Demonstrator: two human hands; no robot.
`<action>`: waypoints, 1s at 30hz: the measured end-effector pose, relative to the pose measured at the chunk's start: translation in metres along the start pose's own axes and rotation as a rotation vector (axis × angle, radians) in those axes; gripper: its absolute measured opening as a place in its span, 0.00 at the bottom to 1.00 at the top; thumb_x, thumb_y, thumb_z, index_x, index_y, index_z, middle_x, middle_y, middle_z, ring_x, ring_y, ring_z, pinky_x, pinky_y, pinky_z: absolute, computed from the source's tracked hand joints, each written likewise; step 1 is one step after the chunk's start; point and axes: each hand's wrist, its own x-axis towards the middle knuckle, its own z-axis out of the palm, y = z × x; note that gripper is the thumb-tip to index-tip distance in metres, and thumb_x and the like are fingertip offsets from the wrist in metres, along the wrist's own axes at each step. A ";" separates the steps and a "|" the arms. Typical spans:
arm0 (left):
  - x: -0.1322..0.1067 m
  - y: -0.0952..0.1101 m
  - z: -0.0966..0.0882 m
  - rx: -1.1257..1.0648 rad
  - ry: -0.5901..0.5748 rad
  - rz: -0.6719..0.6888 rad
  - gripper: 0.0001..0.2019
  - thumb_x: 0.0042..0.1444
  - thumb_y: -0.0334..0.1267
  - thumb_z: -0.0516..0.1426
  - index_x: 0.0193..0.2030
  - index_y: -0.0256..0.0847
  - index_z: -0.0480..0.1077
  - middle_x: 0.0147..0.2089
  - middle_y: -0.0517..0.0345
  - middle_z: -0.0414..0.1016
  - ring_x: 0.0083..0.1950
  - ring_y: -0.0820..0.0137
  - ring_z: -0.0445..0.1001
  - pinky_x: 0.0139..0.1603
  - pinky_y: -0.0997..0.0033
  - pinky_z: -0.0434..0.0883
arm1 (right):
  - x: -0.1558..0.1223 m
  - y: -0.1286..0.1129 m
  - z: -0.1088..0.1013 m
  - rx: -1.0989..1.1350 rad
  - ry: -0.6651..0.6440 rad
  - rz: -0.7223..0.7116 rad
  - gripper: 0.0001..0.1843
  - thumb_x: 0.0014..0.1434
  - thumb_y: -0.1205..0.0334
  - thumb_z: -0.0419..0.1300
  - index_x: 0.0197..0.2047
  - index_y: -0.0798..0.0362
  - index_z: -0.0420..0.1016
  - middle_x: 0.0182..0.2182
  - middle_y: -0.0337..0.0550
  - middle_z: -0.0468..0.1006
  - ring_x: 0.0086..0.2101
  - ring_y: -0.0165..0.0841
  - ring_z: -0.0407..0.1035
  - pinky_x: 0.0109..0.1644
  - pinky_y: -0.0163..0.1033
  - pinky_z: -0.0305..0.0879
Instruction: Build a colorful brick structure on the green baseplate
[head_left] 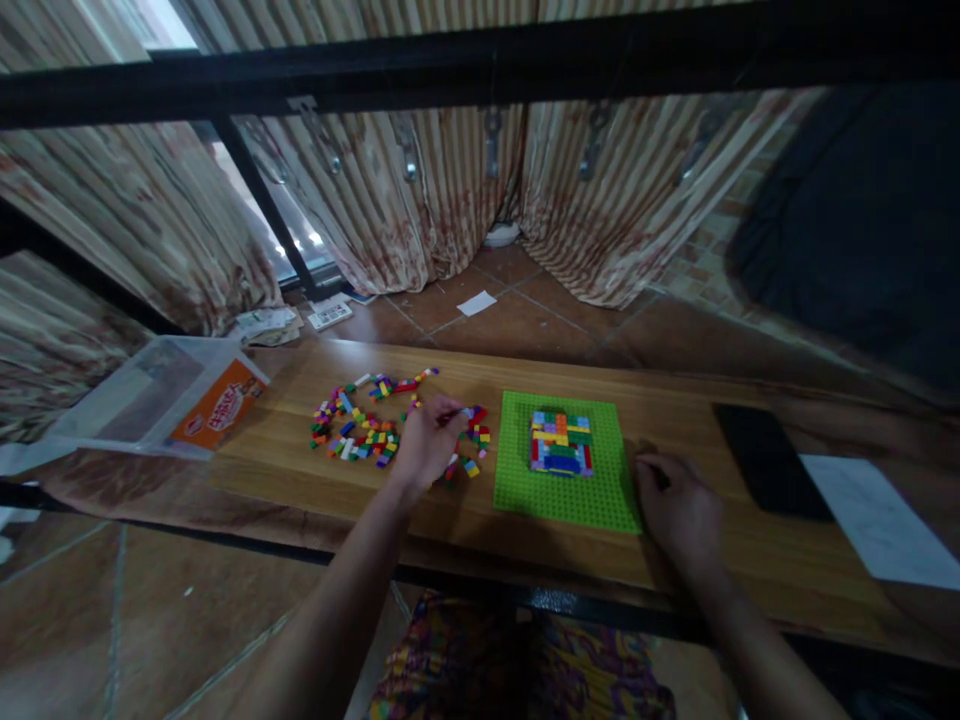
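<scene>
A green studded baseplate (592,490) lies on the wooden table (300,470) with a small block of coloured bricks (560,442) built on it. Left of the plate, several loose coloured bricks (360,425) are scattered. My left hand (427,440) rests among the loose bricks, its fingertips pinched together at a small piece I cannot make out. My right hand (675,500) sits on the table at the plate's right front corner, fingers curled under, touching the plate's edge.
A clear plastic bag with an orange label (217,405) lies at the table's left end. A black phone (769,460) and a white sheet (877,520) lie at the right. Striped curtains, a black metal frame and tiled floor are beyond.
</scene>
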 end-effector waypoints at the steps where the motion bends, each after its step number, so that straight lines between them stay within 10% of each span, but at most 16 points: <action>1: -0.002 0.003 0.010 -0.070 -0.056 0.000 0.07 0.51 0.37 0.58 0.35 0.37 0.73 0.32 0.57 0.77 0.35 0.71 0.74 0.38 0.72 0.71 | 0.000 0.000 0.000 0.003 0.000 0.005 0.18 0.62 0.50 0.52 0.36 0.53 0.77 0.37 0.48 0.78 0.33 0.37 0.72 0.36 0.39 0.65; 12: 0.001 0.012 0.059 -0.260 -0.172 -0.087 0.07 0.46 0.33 0.61 0.34 0.37 0.77 0.30 0.59 0.76 0.33 0.72 0.72 0.38 0.73 0.70 | 0.002 -0.004 -0.002 0.012 -0.019 0.039 0.17 0.62 0.52 0.51 0.36 0.52 0.77 0.36 0.47 0.78 0.32 0.37 0.72 0.36 0.39 0.65; 30: -0.048 -0.006 -0.010 0.358 -0.078 0.069 0.06 0.55 0.32 0.57 0.37 0.40 0.75 0.37 0.56 0.79 0.37 0.70 0.75 0.40 0.71 0.70 | 0.000 0.000 -0.001 -0.013 0.013 -0.017 0.18 0.62 0.51 0.52 0.35 0.52 0.77 0.35 0.48 0.78 0.32 0.37 0.71 0.34 0.39 0.64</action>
